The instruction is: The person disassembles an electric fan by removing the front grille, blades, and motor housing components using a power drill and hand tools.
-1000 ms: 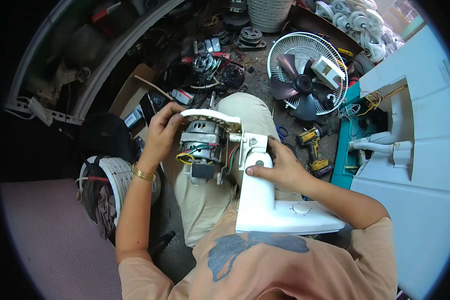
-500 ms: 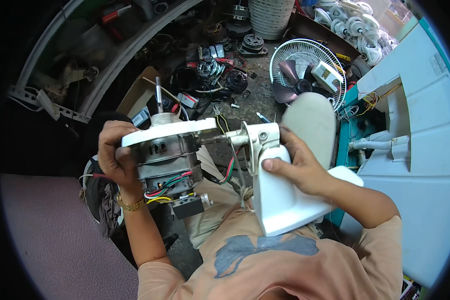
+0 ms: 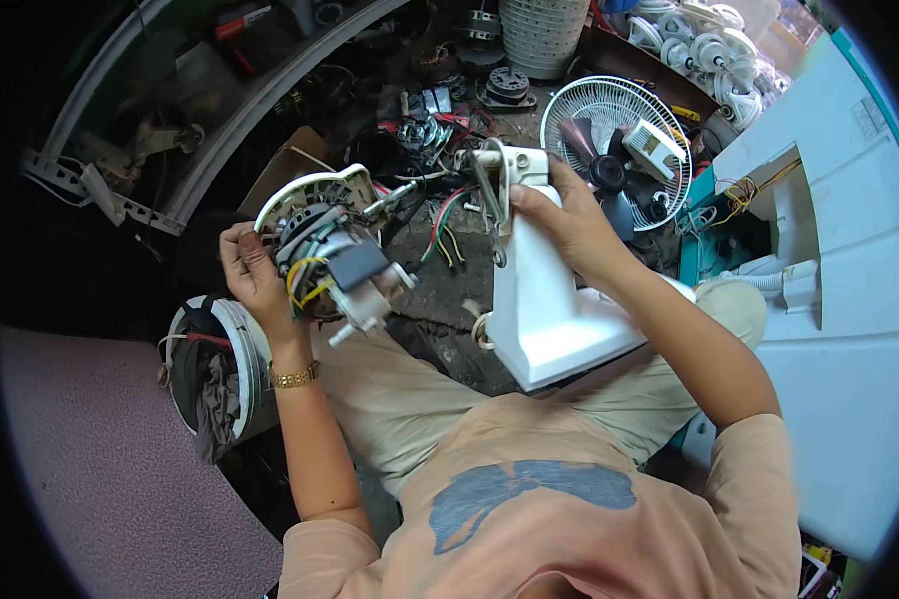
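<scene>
My left hand (image 3: pixel 257 280) grips the rim of a fan motor (image 3: pixel 320 240) with a pale round front plate, a dark grey box and yellow wires. A metal pin (image 3: pixel 390 198) sticks out of it to the right. My right hand (image 3: pixel 577 222) is closed around the top of a white fan stand body (image 3: pixel 541 319), which I hold upright over my lap. At its top is a metal bracket (image 3: pixel 504 185), apart from the motor. Red, green and yellow wires (image 3: pixel 446 228) hang in the gap between the two parts.
Beyond my hands lie a fan cage with blades (image 3: pixel 604 170), a loose motor (image 3: pixel 507 90) and tangled parts. A white bucket holding rags (image 3: pixel 215 374) stands at my left, by a purplish padded surface (image 3: pixel 120 449). A pale blue panel (image 3: pixel 839 299) fills the right side.
The motor's pin has come away from the stand's bracket. My left hand has tilted the motor, turning its wired back toward me. The stand has shifted slightly up and left.
</scene>
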Motion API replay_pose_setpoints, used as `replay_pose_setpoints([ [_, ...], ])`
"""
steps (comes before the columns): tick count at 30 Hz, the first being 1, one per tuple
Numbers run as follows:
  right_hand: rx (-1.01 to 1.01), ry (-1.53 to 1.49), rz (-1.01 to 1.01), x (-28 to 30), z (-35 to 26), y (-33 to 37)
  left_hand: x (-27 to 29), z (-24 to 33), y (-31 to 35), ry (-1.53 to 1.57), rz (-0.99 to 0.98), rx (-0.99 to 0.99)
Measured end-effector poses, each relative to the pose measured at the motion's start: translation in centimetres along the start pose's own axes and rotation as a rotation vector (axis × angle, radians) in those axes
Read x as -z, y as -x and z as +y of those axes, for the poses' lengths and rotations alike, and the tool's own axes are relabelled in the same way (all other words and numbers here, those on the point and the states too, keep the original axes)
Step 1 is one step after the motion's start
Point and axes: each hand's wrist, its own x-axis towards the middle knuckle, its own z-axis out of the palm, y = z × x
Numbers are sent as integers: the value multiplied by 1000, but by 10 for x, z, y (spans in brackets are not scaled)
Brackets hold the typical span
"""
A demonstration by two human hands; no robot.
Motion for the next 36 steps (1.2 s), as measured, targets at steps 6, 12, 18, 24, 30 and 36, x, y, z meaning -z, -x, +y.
replay_pose_setpoints([
  [6,72,220,5,16,97,-30,4,-88,52,564,196,664],
  [12,-106,184,215,0,200,-45,-48,-141,75,741,311,943],
  [18,-265,291,199,-41,283,-45,-35,-218,113,811,562,1235],
  [24,-540,201,-89,-46,329,-53,-4,-275,153,624,596,1289],
  [30,-720,546,-145,-51,349,-70,-6,-282,160,291,519,1116],
  [36,-817,650,-152,-57,353,-94,-20,-259,151,-186,297,859],
])
